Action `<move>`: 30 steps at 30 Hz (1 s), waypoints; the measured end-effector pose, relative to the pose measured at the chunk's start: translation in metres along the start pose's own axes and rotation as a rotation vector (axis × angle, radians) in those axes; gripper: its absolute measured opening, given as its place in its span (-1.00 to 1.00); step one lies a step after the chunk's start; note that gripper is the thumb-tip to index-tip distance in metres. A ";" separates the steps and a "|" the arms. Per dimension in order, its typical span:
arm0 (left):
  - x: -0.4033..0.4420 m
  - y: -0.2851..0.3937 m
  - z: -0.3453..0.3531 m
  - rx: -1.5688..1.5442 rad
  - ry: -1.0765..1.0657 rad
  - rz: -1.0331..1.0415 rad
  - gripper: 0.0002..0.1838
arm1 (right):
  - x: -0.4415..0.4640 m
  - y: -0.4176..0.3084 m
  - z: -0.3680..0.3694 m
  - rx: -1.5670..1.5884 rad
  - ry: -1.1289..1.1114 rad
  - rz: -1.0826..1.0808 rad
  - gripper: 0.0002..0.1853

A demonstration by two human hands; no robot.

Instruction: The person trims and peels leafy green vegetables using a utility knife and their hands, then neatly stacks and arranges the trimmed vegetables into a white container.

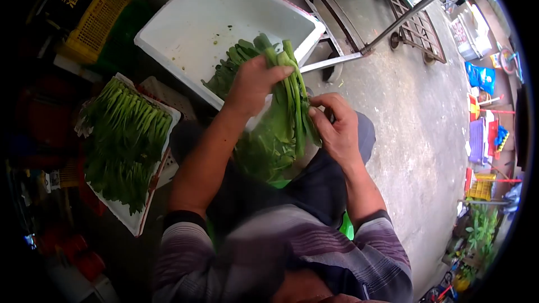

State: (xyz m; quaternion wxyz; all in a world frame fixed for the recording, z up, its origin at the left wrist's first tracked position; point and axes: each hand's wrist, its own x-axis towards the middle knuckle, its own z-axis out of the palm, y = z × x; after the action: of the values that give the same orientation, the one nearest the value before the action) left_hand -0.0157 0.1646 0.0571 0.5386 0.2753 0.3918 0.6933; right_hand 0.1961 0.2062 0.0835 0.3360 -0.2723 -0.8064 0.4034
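My left hand (252,84) is wrapped round a bunch of leafy green vegetables (292,90), thumb across the pale stalks. Just right of the bunch is my right hand (337,129), its thumb and forefinger pinched together at a leaf or stalk; exactly what they grip is too small to tell. More loose greens (264,140) lie below the bunch, over my lap. A large white foam box (185,22) stands beyond my hands, with leaves at its near right corner. On the left, a white tray (135,227) holds rows of greens (123,140), stalks toward the far side.
A metal trolley (359,53) stands on the concrete floor (415,134) beyond the box. Yellow crates (98,25) are at the upper left. Along the right edge are a purple basket (477,140), a blue bag (481,77), a yellow basket (482,186) and plants (482,227).
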 end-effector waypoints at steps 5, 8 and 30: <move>-0.034 -0.033 0.010 0.003 -0.006 -0.059 -0.66 | -0.023 0.030 0.019 -0.199 -0.031 0.086 -0.78; -0.040 -0.059 -0.004 0.146 -0.003 -0.054 -0.72 | -0.035 0.040 0.026 -0.154 -0.085 0.245 -0.81; -0.068 -0.038 -0.021 0.259 0.006 -0.425 -0.56 | -0.054 0.085 0.008 0.864 -0.182 0.647 -0.77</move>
State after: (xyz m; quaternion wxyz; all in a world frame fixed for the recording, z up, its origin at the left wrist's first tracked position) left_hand 0.0059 0.0987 0.0161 0.6312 0.2515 0.5280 0.5094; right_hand 0.2377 0.2093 -0.0088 0.2049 -0.3077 -0.4679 0.8027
